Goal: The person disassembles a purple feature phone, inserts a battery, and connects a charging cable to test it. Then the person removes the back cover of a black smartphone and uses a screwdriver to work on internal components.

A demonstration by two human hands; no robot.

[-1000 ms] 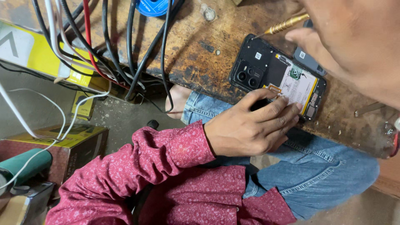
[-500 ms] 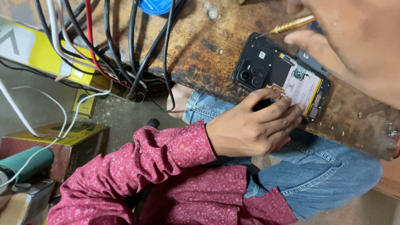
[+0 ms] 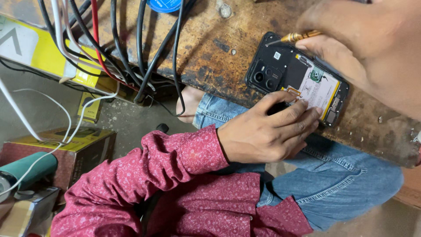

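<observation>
— Nearest the camera?

— Right hand (image 3: 368,48), fingers closed round a slim brass-coloured screwdriver (image 3: 302,36). Tip angled down to the phone's top corner, probably to reach a screw there (too small to tell).

— And lower down?

— Left hand (image 3: 267,131), out of a dark-red patterned sleeve. Mostly open, gripping nothing: fingers stretched flat over the phone's near edge, thumb raised beside it. Looks like pinning it down against the tool's push.

— Where's the phone itself?

— Phone (image 3: 298,77) lying back-up, cover off, at the near edge of the worn wooden table (image 3: 210,48), just above a knee in blue jeans. Dark camera block to the left, pale battery with a printed label to the right.

— Beyond that?

— Cables (image 3: 144,52), black, white and one red, draped over the table's edge. A blue round thing (image 3: 163,4) at the top, cut off.

— Any packaging?

— Long yellow box (image 3: 39,48) with a white end panel, under the cables. Down on the floor, a small yellow packet (image 3: 90,107), then a red-sided carton with a yellow top (image 3: 66,151), a teal cylinder (image 3: 28,166) beside it.
</observation>
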